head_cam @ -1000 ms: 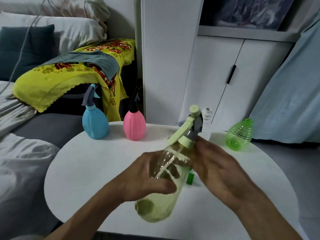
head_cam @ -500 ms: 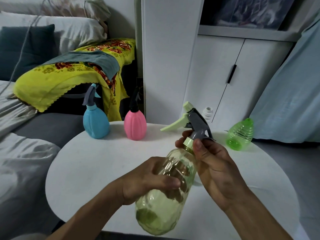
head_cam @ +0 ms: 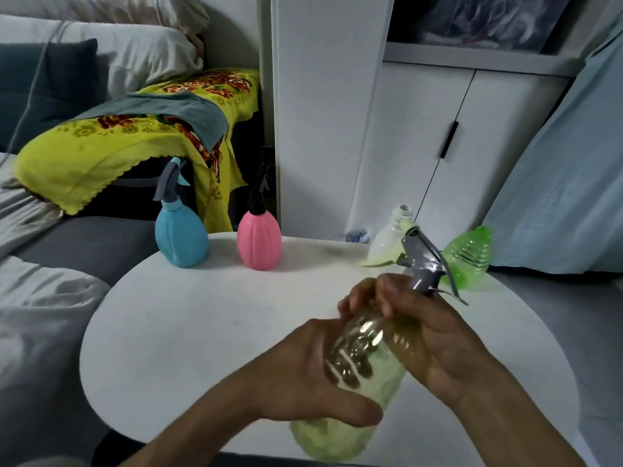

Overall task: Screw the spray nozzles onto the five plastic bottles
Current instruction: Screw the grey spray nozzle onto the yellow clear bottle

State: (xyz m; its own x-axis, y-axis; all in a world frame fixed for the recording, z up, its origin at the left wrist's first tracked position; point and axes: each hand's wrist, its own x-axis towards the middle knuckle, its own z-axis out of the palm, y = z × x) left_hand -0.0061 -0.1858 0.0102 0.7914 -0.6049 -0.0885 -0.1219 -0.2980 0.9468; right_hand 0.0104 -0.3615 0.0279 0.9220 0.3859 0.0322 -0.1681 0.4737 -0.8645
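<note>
My left hand (head_cam: 303, 375) grips the body of a pale yellow-green bottle (head_cam: 357, 375), held tilted above the round white table (head_cam: 202, 318). My right hand (head_cam: 414, 328) is curled round the bottle's neck, just under the grey and light-green spray nozzle (head_cam: 421, 261) that sits on top. At the table's far side stand a blue bottle (head_cam: 180, 235) with a grey nozzle and a pink bottle (head_cam: 259, 239) with a black nozzle. A clear bottle (head_cam: 391, 230) with an open neck and a bright green bottle (head_cam: 468, 256) stand at the far right, neither carrying a nozzle.
A sofa with grey cushions (head_cam: 43, 298) and a yellow flowered cloth (head_cam: 128, 136) lies left of the table. White cabinet doors (head_cam: 438, 156) stand behind it. A pale blue curtain (head_cam: 566, 183) hangs at the right.
The nozzle has turned on the bottle neck, its trigger now pointing left and its head lower and further right. My right hand has regripped the neck. The bottle tilted more to the right.
</note>
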